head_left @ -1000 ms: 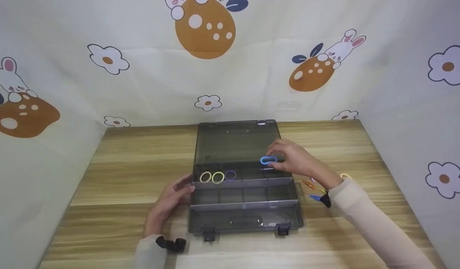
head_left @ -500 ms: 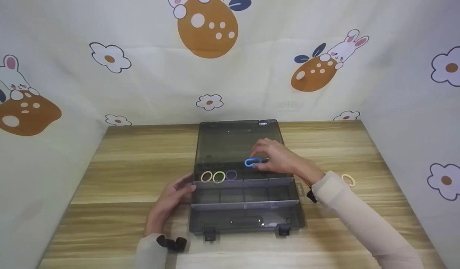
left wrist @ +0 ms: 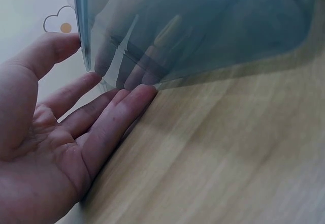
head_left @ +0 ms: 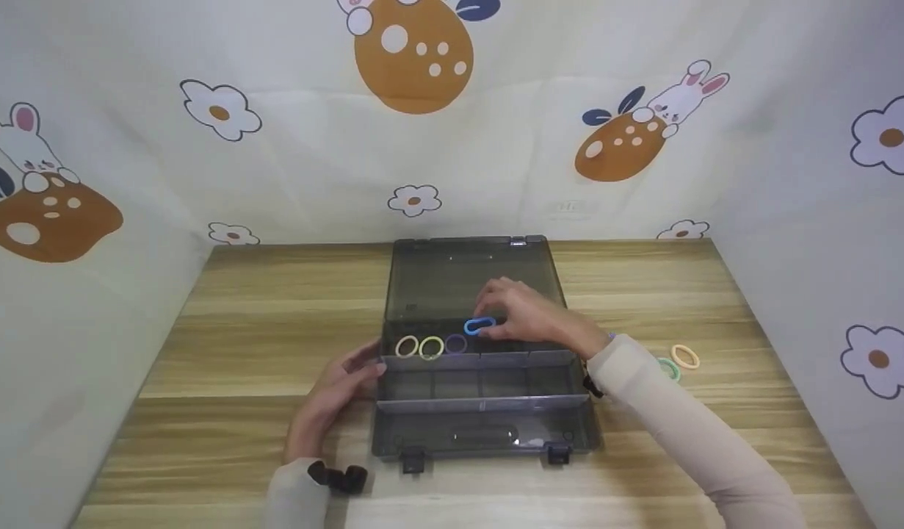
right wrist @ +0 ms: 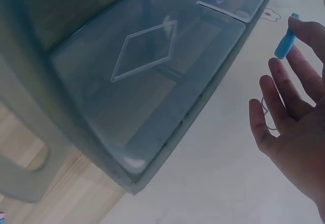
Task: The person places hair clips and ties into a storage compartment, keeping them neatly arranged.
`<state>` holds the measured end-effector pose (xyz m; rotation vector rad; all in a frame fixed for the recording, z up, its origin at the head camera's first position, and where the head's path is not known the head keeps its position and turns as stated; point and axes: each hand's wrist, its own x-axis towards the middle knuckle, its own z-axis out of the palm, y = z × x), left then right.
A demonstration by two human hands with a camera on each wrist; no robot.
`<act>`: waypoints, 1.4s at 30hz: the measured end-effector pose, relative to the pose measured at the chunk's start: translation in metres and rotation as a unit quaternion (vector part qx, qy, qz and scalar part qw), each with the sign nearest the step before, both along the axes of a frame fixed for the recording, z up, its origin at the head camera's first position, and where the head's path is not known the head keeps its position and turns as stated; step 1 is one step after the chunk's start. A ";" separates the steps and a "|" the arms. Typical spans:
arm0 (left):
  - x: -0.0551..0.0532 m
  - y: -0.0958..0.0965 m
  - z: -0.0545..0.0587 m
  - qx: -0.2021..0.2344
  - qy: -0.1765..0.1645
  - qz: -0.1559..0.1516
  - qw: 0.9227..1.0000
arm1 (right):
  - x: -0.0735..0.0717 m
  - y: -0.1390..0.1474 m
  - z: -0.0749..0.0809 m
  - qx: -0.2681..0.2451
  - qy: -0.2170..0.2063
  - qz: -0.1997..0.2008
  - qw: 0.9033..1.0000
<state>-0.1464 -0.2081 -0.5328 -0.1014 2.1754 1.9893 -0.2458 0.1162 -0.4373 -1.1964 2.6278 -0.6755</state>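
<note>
My right hand (head_left: 521, 312) pinches a blue hair tie (right wrist: 285, 43) between thumb and index finger, over the back row of a dark see-through divider box (head_left: 452, 404). Its other fingers are spread loosely in the right wrist view. In that back row, from the left, stand a cream hair tie (head_left: 398, 348), a yellow-green hair tie (head_left: 421, 348) and a purple hair tie (head_left: 465, 344). The blue one hangs just right of the purple one. My left hand (head_left: 341, 382) rests against the box's left side, fingertips touching the wall and thumb at the upper edge.
The box lid (head_left: 470, 279) lies opened back toward the patterned cloth (head_left: 312, 162). Right of the box, an orange hair tie (head_left: 695, 365) and a green hair tie (head_left: 675, 367) lie on the wooden table (head_left: 239, 330), the green partly behind my right sleeve (head_left: 686, 411). Two latches stick out in front.
My right hand has carried the blue hair tie leftward across the back row toward the purple one. The sleeve now uncovers the green hair tie and covers the clips. My left hand stays put.
</note>
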 end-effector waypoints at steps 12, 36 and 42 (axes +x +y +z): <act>-0.002 0.000 -0.001 0.005 -0.006 -0.001 1.000 | -0.010 -0.001 -0.009 0.035 -0.005 0.021 0.999; 0.000 0.000 0.000 -0.012 -0.001 -0.002 1.000 | -0.019 0.001 -0.004 0.068 -0.015 0.067 0.995; 0.000 0.000 0.000 -0.005 0.000 0.002 1.000 | -0.015 0.012 0.015 0.009 -0.013 0.062 0.998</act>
